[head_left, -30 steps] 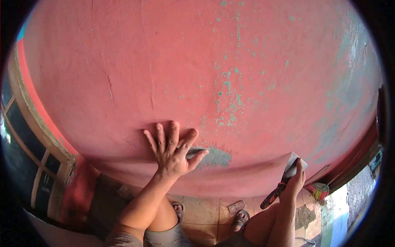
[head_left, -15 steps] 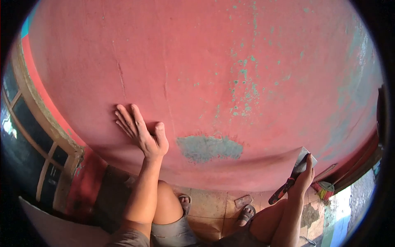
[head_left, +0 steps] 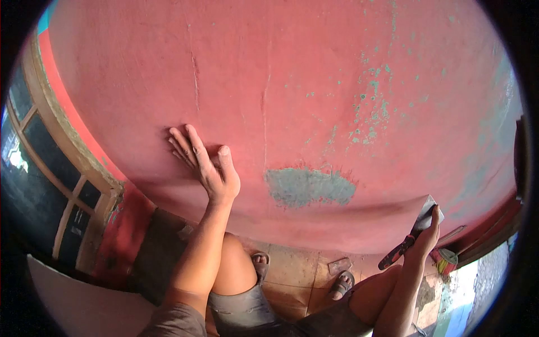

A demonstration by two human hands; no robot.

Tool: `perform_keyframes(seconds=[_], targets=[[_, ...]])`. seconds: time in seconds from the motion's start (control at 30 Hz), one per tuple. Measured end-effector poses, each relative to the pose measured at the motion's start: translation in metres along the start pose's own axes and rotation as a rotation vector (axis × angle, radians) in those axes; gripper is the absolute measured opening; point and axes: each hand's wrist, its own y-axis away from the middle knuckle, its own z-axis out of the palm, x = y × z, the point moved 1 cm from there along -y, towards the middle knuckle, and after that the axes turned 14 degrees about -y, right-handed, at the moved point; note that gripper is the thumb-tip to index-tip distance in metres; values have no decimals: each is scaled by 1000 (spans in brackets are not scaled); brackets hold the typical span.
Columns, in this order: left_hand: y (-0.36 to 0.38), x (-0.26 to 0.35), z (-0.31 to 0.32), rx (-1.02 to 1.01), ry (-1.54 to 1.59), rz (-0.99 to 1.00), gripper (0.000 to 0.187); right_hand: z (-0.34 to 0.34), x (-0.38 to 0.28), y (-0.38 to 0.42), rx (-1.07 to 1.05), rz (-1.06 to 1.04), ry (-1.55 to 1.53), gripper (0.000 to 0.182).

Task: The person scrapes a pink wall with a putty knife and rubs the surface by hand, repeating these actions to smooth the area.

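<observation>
My left hand (head_left: pixel 210 168) rests against the red painted wall (head_left: pixel 224 67) with its fingers stretched out and thumb apart. Just above it a thin vertical crack (head_left: pixel 196 84) runs up the paint. To its right, a bare grey-green patch (head_left: pixel 310 187) with ragged edges breaks the red coat. Low on the right side, my right hand (head_left: pixel 428 238) grips a scraper (head_left: pixel 397 253) with a black and red handle. Its wide metal blade points up, the corner close to the wall, and my fingers lie along it.
At left stands a wooden-framed window (head_left: pixel 70 194) with dark panes. Sandalled feet rest on the tiled floor (head_left: pixel 286 275), near a flat piece (head_left: pixel 339 265) by the wall. A broom (head_left: pixel 446 260) lies at the right. Green specks (head_left: pixel 370 106) dot the wall higher up.
The view has swung left, so the wall marks sit farther right and the patch higher. My left hand has shifted slightly left along the wall; my right hand keeps hold of the scraper.
</observation>
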Motion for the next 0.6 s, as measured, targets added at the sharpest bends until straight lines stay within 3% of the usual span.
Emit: perform_keyframes(seconds=[0.23,0.6], targets=[[4,5,-3,-53,59,-33,79,0,2,2,-13,-15,-1,43],[13,20,-6,-88,44,120,87,-2,6,-1,-9,-31,12,41]])
